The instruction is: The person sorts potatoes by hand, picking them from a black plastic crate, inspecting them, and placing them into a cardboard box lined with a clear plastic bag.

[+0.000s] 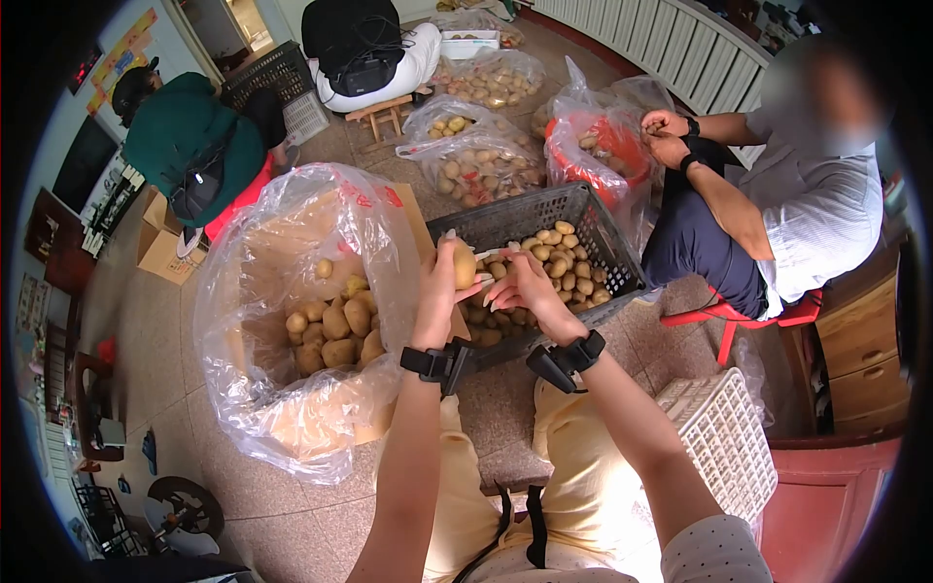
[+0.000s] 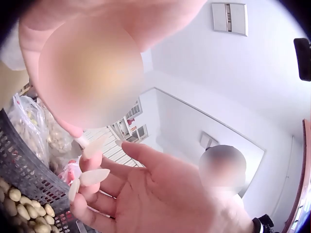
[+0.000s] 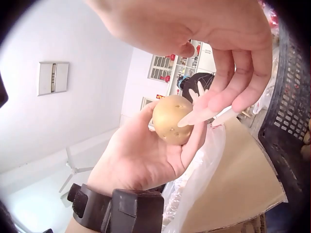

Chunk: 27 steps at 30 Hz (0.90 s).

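A yellow potato [image 1: 465, 266] rests in the left hand [image 1: 439, 291], whose fingers and thumb curl round it; the right wrist view shows the potato [image 3: 172, 120] against the palm. Close beside it is the right hand [image 1: 530, 290], holding nothing, its fingers loosely bent and long nails near the potato. In the left wrist view the right hand [image 2: 150, 191] faces palm up below the blurred potato [image 2: 92, 73]. Beneath both hands stands a black crate [image 1: 607, 228] of small potatoes [image 1: 573, 262].
A plastic-lined box [image 1: 233, 340] with larger potatoes [image 1: 335, 325] stands left of the crate. Bags of potatoes [image 1: 486, 170] lie beyond. One person [image 1: 816, 214] sits at the right, another [image 1: 194, 146] at the left. A white basket [image 1: 724, 447] is at the lower right.
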Tool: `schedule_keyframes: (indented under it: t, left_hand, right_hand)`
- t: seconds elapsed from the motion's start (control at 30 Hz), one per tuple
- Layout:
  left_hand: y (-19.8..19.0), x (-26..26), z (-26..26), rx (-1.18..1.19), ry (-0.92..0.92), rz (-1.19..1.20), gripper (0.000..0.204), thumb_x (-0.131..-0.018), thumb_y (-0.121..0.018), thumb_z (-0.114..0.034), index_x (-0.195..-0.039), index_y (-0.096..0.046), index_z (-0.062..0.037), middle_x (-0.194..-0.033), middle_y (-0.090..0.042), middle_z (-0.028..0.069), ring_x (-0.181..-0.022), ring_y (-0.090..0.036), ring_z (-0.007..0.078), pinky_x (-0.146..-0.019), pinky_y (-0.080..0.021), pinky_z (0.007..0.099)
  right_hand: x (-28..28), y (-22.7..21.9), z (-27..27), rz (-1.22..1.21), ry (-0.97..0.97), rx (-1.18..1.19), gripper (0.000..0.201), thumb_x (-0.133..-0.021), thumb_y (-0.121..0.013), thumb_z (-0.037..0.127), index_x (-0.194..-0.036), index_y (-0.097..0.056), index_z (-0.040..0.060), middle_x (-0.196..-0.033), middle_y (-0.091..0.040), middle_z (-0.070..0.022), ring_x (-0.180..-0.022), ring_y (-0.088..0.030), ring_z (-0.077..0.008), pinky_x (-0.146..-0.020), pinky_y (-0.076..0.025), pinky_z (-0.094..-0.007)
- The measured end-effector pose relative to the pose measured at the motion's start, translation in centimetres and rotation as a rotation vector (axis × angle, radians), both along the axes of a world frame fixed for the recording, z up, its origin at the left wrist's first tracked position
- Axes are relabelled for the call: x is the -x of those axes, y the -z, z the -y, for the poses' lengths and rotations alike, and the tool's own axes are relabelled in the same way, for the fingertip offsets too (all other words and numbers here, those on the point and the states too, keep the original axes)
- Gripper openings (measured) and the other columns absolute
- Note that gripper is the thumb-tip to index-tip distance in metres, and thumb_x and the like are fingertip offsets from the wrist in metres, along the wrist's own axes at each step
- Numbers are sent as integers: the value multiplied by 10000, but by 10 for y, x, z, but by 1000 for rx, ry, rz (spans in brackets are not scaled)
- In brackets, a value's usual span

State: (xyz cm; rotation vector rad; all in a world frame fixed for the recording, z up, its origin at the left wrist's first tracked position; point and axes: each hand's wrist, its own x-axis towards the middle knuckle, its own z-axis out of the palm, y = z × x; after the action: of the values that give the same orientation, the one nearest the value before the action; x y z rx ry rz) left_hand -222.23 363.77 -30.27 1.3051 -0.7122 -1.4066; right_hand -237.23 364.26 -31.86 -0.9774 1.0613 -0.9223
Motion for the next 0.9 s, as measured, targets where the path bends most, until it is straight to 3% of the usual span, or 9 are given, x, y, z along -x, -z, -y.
schedule_keyframes:
  t: [0.17, 0.23, 0.33, 0.47, 0.73, 0.9]
  left_hand:
    - [-9, 4, -6, 15, 64, 49, 524, -822, -607, -430, -1061, -509, 27, -904, -570, 99, -784, -626, 197, -680, -569, 311]
    - [-11, 6, -7, 73, 73, 68, 439, -805, -657, -362, -976, -541, 25, -886, -554, 88, -739, -598, 157, -614, -569, 294]
    - [-14, 6, -10, 83, 96, 67, 423, -801, -670, -350, -957, -546, 24, -876, -553, 78, -740, -590, 144, -614, -568, 290]
    - [-6, 4, -7, 51, 130, 116, 492, -791, -669, -371, -1041, -532, 31, -936, -558, 93, -812, -622, 178, -683, -567, 296]
    - [-5, 4, -3, 2, 49, -18, 510, -878, -509, -410, -1104, -498, 47, -1000, -552, 131, -879, -613, 220, -734, -568, 331]
    - [-1, 3, -2, 49, 23, -97, 470, -893, -522, -374, -1106, -490, 44, -1025, -541, 123, -922, -593, 211, -776, -565, 345]
  right_hand:
    - [0, 2, 1, 5, 0, -2, 499, -957, -319, 437, -1213, -394, 14, -672, -614, -97, -592, -609, -139, -575, -496, -238]
    - [0, 2, 1, 0, 10, -11, 494, -957, -321, 433, -1210, -400, 16, -674, -614, -97, -590, -607, -139, -571, -496, -240]
    - [0, 4, 1, 6, 12, -2, 489, -957, -322, 428, -1206, -404, 16, -677, -615, -98, -585, -606, -139, -570, -496, -237]
    - [1, 5, 2, 1, -11, -2, 483, -958, -325, 424, -1208, -401, 17, -677, -615, -93, -586, -608, -138, -567, -496, -233]
    - [0, 1, 0, 1, -28, -8, 466, -960, -326, 413, -1209, -388, 25, -676, -619, -100, -589, -609, -132, -564, -496, -228]
    - [0, -1, -1, -2, -28, -7, 465, -961, -318, 411, -1223, -387, 33, -674, -627, -101, -588, -607, -129, -570, -497, -228]
